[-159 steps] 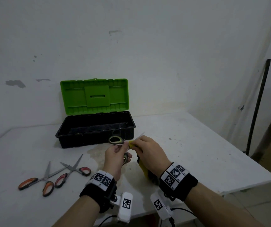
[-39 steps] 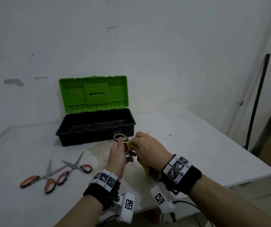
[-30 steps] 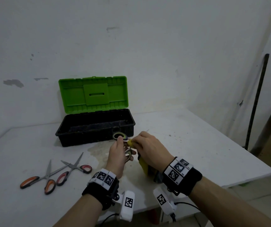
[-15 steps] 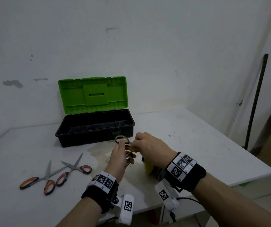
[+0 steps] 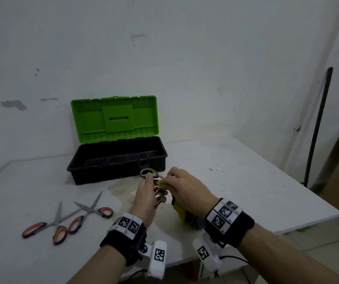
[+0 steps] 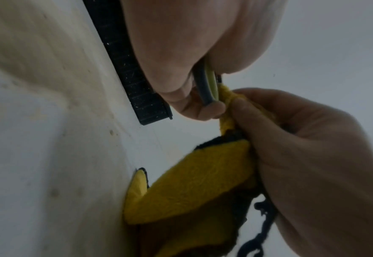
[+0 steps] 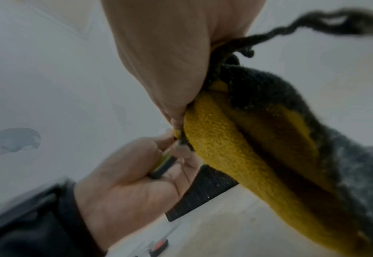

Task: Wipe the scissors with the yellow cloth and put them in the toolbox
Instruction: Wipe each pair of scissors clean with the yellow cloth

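My left hand grips the green-and-grey handles of a pair of scissors, held above the table in front of the toolbox. My right hand pinches a yellow cloth with a dark backing around the blades, which are hidden inside it. In the left wrist view the handle sits between my fingers, with the cloth hanging below. In the right wrist view the cloth drapes down from my fist. The black toolbox stands open, its green lid upright.
Two more pairs of scissors lie on the white table to the left: one with orange handles, one with red handles. A dark pole leans on the wall at the right. The table's right edge is near.
My right hand with the cloth has slid back along the blades towards the handles; the blade tip seen earlier is now covered. The left hand keeps its hold.
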